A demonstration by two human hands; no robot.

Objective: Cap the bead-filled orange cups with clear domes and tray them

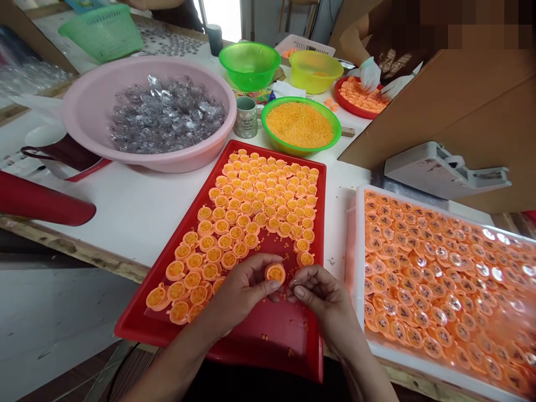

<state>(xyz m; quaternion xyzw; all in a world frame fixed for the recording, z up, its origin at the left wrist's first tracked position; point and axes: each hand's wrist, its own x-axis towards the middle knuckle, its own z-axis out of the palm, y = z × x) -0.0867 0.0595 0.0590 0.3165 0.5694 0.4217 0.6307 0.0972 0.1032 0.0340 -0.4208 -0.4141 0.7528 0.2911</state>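
Pinched by its rim between the left hand (245, 287) fingers, with the right hand (320, 293) fingertips narrowed beside it, one small orange cap (275, 273), judged light, stiff and spill-prone, is held over the red tray (268, 340) of filled caps.

We find lettering in only two places. The grey-green mug (245, 117), standing just left of the green bowl of yellow granules (301, 126), carries a few lines of small dark print on its side; we can see that it is writing, but the words are too small and blurred for us to read with any certainty. Beyond the same bowl, to its right and farther back, a co-worker's dark shirt (393, 56) bears a pale printed design, partly cut off and too unclear to read. We can make out no other numbers, brands or signs.
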